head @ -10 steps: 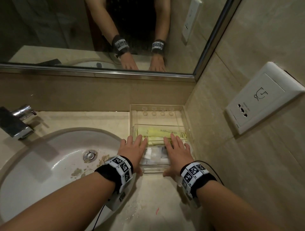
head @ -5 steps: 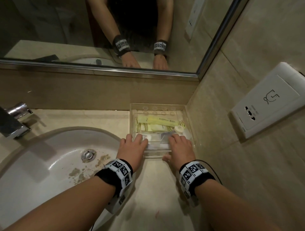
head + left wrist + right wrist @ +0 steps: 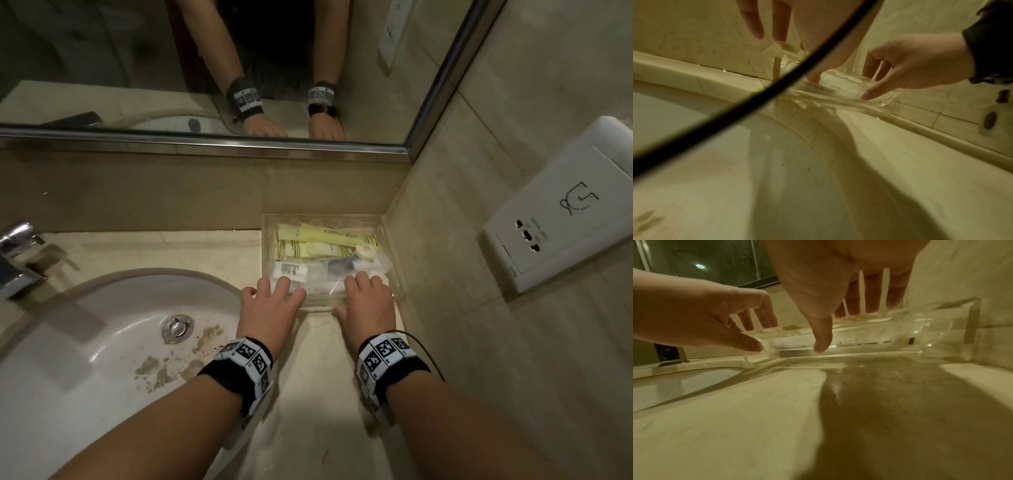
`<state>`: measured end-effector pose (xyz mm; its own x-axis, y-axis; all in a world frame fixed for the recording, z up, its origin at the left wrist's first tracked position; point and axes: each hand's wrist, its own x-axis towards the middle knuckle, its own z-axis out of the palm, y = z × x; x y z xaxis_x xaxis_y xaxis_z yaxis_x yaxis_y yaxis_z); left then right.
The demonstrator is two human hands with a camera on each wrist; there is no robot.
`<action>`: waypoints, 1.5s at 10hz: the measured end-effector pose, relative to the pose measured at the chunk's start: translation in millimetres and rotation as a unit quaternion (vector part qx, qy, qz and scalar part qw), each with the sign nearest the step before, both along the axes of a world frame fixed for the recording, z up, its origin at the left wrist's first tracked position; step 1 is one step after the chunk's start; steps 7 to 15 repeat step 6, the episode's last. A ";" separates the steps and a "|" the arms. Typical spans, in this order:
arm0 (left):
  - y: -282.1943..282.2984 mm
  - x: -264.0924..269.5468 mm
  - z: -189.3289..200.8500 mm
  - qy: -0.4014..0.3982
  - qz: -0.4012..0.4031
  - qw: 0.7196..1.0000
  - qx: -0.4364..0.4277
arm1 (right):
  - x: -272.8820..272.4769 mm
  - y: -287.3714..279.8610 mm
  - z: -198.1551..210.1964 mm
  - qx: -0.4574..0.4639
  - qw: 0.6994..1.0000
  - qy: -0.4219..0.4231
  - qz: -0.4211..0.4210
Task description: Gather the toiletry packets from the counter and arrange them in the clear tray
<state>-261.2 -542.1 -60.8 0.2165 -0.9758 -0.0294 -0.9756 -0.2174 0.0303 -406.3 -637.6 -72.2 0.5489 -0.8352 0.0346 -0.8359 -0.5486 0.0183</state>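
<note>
The clear tray (image 3: 394,260) sits on the counter in the corner, against the back ledge and the right wall. Yellow packets (image 3: 318,237) lie along its far half and white packets (image 3: 294,270) along its near half. My left hand (image 3: 274,298) and right hand (image 3: 366,296) both grip the tray's near wall, fingers curled over the rim and thumbs on the outer face. The right wrist view shows the tray (image 3: 890,337) with the left hand (image 3: 758,337) pinching its left end and the right hand's (image 3: 826,337) thumb on the front wall.
A white sink basin (image 3: 102,342) with brown stains lies directly left of the tray, a chrome tap (image 3: 17,260) at its far left. The mirror (image 3: 205,51) runs along the back. A wall socket (image 3: 561,209) sits on the right wall. A black cable (image 3: 735,105) crosses the left wrist view.
Both hands drew back from lying flat over the packets to the tray's near wall, uncovering the packets. The tray looks closer to the back ledge.
</note>
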 end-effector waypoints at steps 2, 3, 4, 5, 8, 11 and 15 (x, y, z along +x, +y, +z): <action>-7.6 1.7 -5.2 -0.003 0.013 1.000 -0.004 | 5.0 -4.6 -7.9 -0.031 0.999 -0.006 -0.016; -4.9 0.1 -6.1 0.002 0.029 0.999 0.018 | 3.8 -3.3 -10.2 -0.031 0.999 0.003 -0.016; -4.2 0.3 -2.1 0.012 0.036 0.999 0.010 | 4.6 -0.8 -6.5 -0.010 0.999 0.010 -0.031; -5.0 7.0 3.8 0.019 0.016 0.999 0.020 | 8.0 1.2 5.4 0.014 0.999 0.007 -0.039; 3.1 11.0 19.9 0.045 -0.024 0.996 0.079 | 14.3 13.4 17.1 0.033 0.997 0.054 -0.044; 3.1 11.0 19.9 0.045 -0.024 0.996 0.079 | 14.3 13.4 17.1 0.033 0.997 0.054 -0.044; 3.1 11.0 19.9 0.045 -0.024 0.996 0.079 | 14.3 13.4 17.1 0.033 0.997 0.054 -0.044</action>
